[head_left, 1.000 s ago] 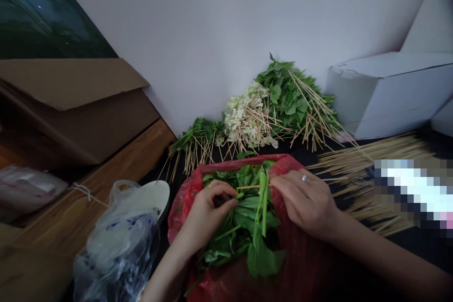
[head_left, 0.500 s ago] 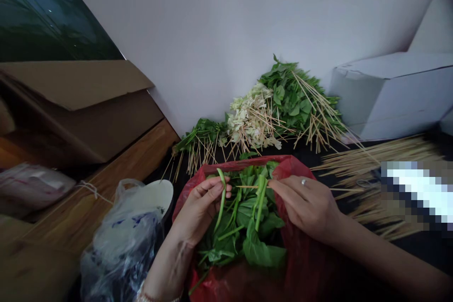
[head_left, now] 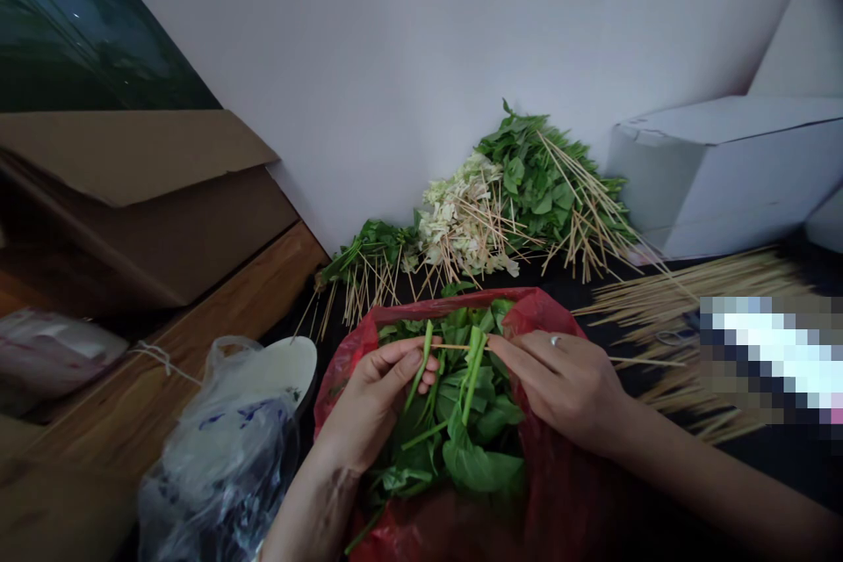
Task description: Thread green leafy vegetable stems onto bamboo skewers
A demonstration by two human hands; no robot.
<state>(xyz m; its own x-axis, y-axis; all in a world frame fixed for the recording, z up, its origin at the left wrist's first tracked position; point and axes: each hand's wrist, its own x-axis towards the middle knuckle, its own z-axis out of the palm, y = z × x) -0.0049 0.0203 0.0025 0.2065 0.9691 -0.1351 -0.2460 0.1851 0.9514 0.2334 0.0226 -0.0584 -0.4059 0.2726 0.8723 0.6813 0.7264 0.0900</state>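
I worry the stem [head_left: 424,353] pinched by the left hand [head_left: 384,384] splits if the skewer [head_left: 454,347] (right hand [head_left: 559,384] gripping) goes off-centre

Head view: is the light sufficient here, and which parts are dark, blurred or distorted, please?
In the head view, light is dim, leaving the wall greyish; leaves read fairly clearly, but the red bag darkens toward its lower right; the brown box looks soft and slanted, perhaps from a wide lens; a pixelated patch at right hides what it covers.
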